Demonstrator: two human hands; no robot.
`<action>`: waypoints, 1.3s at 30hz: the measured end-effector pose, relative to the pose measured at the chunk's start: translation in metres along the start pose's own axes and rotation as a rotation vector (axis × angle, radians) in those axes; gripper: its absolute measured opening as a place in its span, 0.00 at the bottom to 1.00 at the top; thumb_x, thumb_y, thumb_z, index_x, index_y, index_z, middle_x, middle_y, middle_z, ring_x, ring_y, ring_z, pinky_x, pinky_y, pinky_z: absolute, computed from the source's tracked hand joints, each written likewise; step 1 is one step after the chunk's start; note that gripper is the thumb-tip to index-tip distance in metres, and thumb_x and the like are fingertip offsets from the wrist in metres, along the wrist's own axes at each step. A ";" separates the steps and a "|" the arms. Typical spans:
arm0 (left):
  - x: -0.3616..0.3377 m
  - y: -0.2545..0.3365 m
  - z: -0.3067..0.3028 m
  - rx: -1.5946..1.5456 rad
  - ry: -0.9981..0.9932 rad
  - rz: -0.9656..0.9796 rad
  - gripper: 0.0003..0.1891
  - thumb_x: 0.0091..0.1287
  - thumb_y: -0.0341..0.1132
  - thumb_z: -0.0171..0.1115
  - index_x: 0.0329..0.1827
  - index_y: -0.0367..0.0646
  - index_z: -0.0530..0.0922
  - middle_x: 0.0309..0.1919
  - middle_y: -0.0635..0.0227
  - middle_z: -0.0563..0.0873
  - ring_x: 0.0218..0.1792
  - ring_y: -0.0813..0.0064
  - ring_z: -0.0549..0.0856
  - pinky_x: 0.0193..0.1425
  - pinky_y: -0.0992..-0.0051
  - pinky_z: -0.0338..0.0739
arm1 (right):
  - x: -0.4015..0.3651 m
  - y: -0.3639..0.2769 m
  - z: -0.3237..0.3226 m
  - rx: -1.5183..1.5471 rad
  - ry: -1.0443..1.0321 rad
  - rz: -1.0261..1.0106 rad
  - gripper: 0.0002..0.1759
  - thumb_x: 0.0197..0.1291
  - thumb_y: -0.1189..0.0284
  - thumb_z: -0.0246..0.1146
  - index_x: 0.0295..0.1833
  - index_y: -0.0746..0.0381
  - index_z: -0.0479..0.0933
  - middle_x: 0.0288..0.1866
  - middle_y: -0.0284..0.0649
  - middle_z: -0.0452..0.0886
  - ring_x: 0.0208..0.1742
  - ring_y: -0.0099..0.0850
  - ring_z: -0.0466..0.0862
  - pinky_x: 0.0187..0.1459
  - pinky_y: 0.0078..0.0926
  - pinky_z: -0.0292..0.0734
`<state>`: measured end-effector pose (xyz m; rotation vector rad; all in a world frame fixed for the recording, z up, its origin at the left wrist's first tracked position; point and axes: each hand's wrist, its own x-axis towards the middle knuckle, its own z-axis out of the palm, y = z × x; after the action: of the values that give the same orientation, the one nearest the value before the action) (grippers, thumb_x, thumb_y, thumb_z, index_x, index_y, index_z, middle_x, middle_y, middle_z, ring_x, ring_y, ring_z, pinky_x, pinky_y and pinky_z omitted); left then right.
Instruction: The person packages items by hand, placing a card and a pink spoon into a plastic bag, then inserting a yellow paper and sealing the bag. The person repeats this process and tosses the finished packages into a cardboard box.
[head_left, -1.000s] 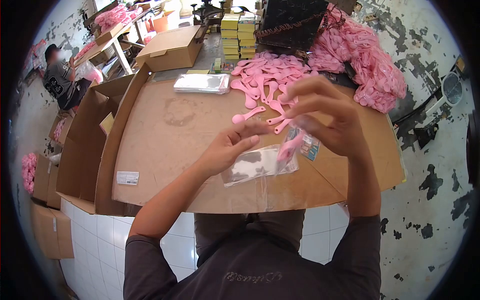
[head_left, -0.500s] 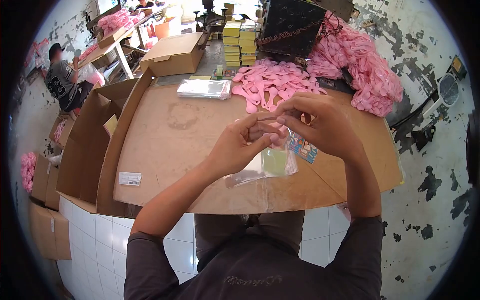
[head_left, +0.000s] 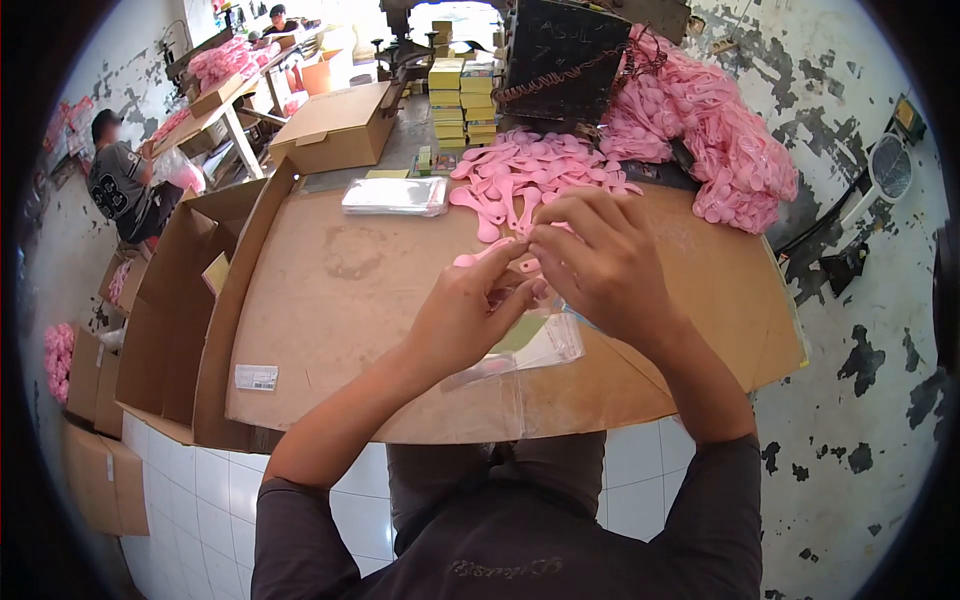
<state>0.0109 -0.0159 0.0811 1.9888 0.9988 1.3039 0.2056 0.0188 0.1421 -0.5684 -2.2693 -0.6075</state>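
My left hand (head_left: 465, 315) is closed on a clear plastic bag (head_left: 503, 294), mostly hidden by its fingers. My right hand (head_left: 605, 265) meets it at the fingertips, pinched together; what lies between them is too small to make out. A green card (head_left: 522, 332) shows just below the hands, beside flat clear and white plastic sleeves (head_left: 555, 345) on the cardboard-covered table. Pink plastic spoons (head_left: 515, 185) lie heaped beyond my hands, a few close to the left fingers. A blue printed card is mostly covered by my right hand.
A stack of clear sleeves (head_left: 395, 196) lies at the table's back. An open cardboard box (head_left: 165, 310) stands along the left edge. Behind are card stacks (head_left: 463, 100), a black box (head_left: 560, 60) and bagged pink spoons (head_left: 735, 150). A person (head_left: 125, 185) sits far left.
My right hand has shifted left, with its fingers closer to my left fingertips. The blue printed card is now mostly covered. The whole view has shifted slightly.
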 end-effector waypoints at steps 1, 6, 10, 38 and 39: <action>0.000 -0.002 0.000 0.099 -0.009 0.028 0.21 0.76 0.32 0.66 0.69 0.35 0.76 0.38 0.54 0.93 0.37 0.65 0.94 0.42 0.68 0.86 | -0.001 -0.001 0.003 -0.013 -0.004 -0.013 0.11 0.51 0.72 0.72 0.40 0.60 0.81 0.45 0.34 0.81 0.55 0.33 0.81 0.56 0.35 0.73; -0.001 0.001 0.002 0.482 -0.112 0.089 0.26 0.72 0.31 0.68 0.73 0.38 0.74 0.37 0.52 0.93 0.36 0.58 0.93 0.41 0.66 0.87 | -0.006 0.005 0.009 0.037 -0.052 0.022 0.07 0.52 0.76 0.70 0.37 0.60 0.79 0.44 0.36 0.83 0.51 0.35 0.82 0.53 0.35 0.72; -0.003 0.000 0.002 0.196 -0.182 -0.010 0.25 0.74 0.29 0.66 0.73 0.39 0.74 0.36 0.56 0.94 0.37 0.66 0.94 0.41 0.69 0.87 | -0.018 0.032 0.007 0.050 -0.058 0.148 0.10 0.51 0.73 0.71 0.39 0.59 0.80 0.45 0.38 0.81 0.52 0.35 0.81 0.52 0.35 0.74; 0.003 -0.031 -0.018 -0.472 0.009 -0.251 0.19 0.79 0.31 0.64 0.70 0.37 0.78 0.47 0.61 0.94 0.48 0.84 0.89 0.50 0.81 0.83 | -0.140 0.198 -0.017 1.123 -0.275 1.045 0.14 0.69 0.73 0.65 0.58 0.65 0.77 0.48 0.41 0.84 0.48 0.29 0.85 0.49 0.30 0.79; 0.002 -0.034 -0.017 -0.481 0.015 -0.257 0.19 0.79 0.31 0.64 0.70 0.36 0.78 0.47 0.60 0.94 0.48 0.84 0.89 0.50 0.81 0.83 | -0.153 0.202 -0.011 0.858 -0.282 1.036 0.15 0.69 0.74 0.64 0.59 0.65 0.77 0.50 0.42 0.84 0.51 0.33 0.84 0.52 0.32 0.78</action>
<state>-0.0139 0.0056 0.0622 1.4419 0.8195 1.2713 0.4225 0.1388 0.0905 -1.2372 -1.8383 0.9392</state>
